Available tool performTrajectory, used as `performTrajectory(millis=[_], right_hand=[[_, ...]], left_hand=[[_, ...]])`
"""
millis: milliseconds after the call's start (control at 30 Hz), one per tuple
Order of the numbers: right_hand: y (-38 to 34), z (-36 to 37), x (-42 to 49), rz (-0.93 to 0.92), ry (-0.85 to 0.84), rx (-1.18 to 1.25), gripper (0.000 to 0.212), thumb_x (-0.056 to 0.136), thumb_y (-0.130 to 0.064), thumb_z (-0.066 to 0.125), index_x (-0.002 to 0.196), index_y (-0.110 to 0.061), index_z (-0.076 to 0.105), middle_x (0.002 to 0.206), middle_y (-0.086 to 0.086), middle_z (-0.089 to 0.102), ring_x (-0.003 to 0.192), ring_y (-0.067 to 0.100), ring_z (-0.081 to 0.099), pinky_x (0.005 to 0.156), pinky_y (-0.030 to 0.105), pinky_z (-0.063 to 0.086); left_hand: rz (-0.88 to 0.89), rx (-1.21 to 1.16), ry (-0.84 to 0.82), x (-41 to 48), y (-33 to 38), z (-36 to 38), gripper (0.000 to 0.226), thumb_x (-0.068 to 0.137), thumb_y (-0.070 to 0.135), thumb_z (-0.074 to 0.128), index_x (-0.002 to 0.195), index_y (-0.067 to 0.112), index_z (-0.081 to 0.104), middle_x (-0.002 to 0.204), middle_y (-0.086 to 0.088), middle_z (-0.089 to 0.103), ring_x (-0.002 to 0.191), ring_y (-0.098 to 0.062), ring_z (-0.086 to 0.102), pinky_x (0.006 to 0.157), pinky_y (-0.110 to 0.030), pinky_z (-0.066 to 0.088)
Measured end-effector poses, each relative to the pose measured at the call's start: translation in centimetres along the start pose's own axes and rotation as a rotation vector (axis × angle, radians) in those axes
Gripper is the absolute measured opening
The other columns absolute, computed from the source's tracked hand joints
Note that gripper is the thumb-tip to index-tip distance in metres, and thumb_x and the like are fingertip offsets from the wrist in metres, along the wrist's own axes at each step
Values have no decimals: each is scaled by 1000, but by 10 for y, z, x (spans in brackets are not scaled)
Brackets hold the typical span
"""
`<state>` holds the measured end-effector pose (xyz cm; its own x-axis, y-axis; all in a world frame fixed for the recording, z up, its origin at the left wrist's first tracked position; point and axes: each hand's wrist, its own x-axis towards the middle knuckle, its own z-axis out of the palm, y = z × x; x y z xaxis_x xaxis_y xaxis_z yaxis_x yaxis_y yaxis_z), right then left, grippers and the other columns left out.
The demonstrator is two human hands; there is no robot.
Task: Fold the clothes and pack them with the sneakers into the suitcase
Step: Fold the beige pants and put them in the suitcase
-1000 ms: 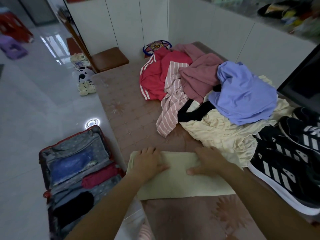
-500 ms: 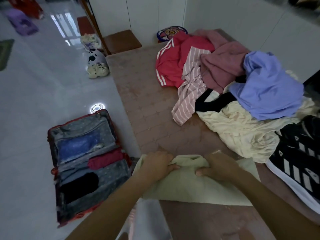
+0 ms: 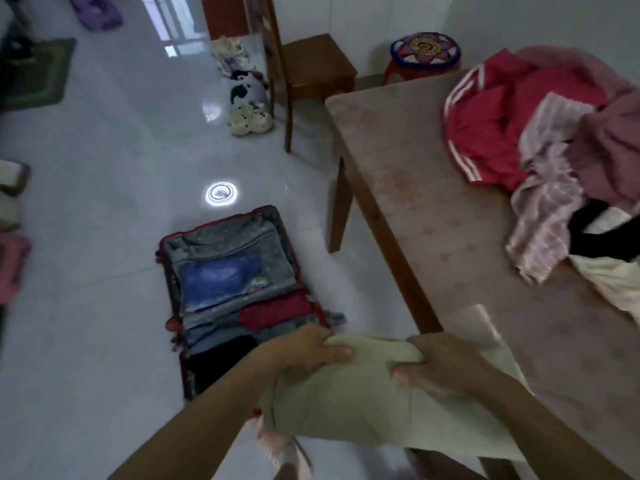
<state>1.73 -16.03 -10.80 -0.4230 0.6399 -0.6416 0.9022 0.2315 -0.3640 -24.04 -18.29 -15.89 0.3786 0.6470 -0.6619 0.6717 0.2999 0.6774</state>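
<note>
The folded pale-green garment is held up by both hands at the near left corner of the counter. Its right end lies over the counter's edge and its left end hangs out over the floor. Whether it touches the counter cannot be told. The left hand grips the top fold, fingers curled over the far side and the thumb pressed on the near face. The right hand grips the same fold just beside it in the same way.

Just left of the hands, the suitcase lies open on the floor. Its far half has a blue item behind a zipped mesh panel. Its near half holds a red folded piece and a black one.

Farther along the counter is a loose heap of clothes: a red jacket with white stripes, a pink striped shirt, a mauve garment, a black-and-white piece and a cream one.

Beyond the counter's far end stand a wooden chair and a stool with a flower-patterned cover. Plush slippers lie beside the chair, and a green mat lies far left.
</note>
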Motion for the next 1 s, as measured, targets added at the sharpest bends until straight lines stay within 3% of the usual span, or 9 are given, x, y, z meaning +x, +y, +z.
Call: performTrajectory(millis=[67, 133, 200, 400, 500, 633, 767, 867, 1000], right_hand=[[-34, 16, 32, -57, -46, -72, 35, 82, -64, 53, 88, -29, 56, 90, -9, 62, 83, 11, 59, 66, 26, 43], [-63, 35, 65, -96, -86, -107, 32, 84, -63, 51, 83, -31, 53, 86, -7, 59, 80, 13, 56, 61, 26, 37], [-86, 54, 99, -129, -137, -152, 39, 83, -65, 49, 83, -27, 55, 84, -5, 58, 79, 15, 56, 60, 29, 38], [-133, 92, 188, -237, -286, -178, 42, 83, -63, 52, 98, -24, 58, 88, -7, 57, 83, 15, 55, 62, 30, 36], [-139, 114, 244, -288, -284, -140, 32, 85, -61, 51, 90, -29, 52, 82, -10, 52, 76, 13, 51, 55, 24, 31], [-144, 160, 329, -332, -239, -152, 30, 84, -63, 49, 72, -38, 36, 72, -16, 43, 62, 0, 39, 50, 22, 26], [-153, 223, 431, -388, -114, -152, 39, 80, -69, 48, 85, -30, 47, 84, -12, 57, 78, 14, 56, 61, 31, 37], [-168, 272, 509, -437, -39, -171, 36, 84, -67, 45, 90, -32, 50, 95, -9, 63, 90, 18, 61, 69, 33, 40], [-188, 338, 610, -505, 139, -269, 35, 95, -55, 34, 109, -31, 55, 115, -4, 64, 103, 19, 59, 79, 35, 36]], left_hand=[[-67, -121, 29, -13, -47, -5, 51, 72, 73, 56, 81, 24, 66, 85, 10, 66, 79, 0, 62, 74, -16, 47], [-116, -235, 66, -24, -89, -6, 34, 82, 60, 59, 70, 28, 60, 71, 13, 60, 63, 7, 56, 64, -12, 42], [-163, -330, 89, -30, -126, -8, 37, 86, 50, 60, 64, 21, 53, 63, 8, 52, 54, -1, 50, 56, -14, 38], [-320, -447, 171, -33, -219, -19, 40, 81, 57, 60, 69, 19, 62, 69, 7, 60, 62, -3, 57, 63, -22, 45], [-337, -486, 236, -15, -255, -34, 35, 85, 50, 61, 63, 22, 56, 59, 12, 56, 55, 1, 53, 55, -15, 39], [-350, -525, 261, 28, -326, -50, 28, 85, 43, 64, 68, 21, 61, 65, 11, 61, 58, 4, 57, 55, -10, 41], [-367, -485, 327, 86, -434, -61, 46, 72, 63, 64, 76, 17, 64, 76, 5, 65, 72, -10, 62, 68, -24, 48], [-347, -391, 416, 130, -520, -77, 42, 73, 63, 64, 72, 22, 64, 73, 6, 65, 72, -9, 62, 71, -25, 50], [-282, -277, 513, 185, -621, -100, 14, 86, 44, 61, 95, 36, 67, 100, 10, 67, 97, -7, 61, 91, -25, 46]])
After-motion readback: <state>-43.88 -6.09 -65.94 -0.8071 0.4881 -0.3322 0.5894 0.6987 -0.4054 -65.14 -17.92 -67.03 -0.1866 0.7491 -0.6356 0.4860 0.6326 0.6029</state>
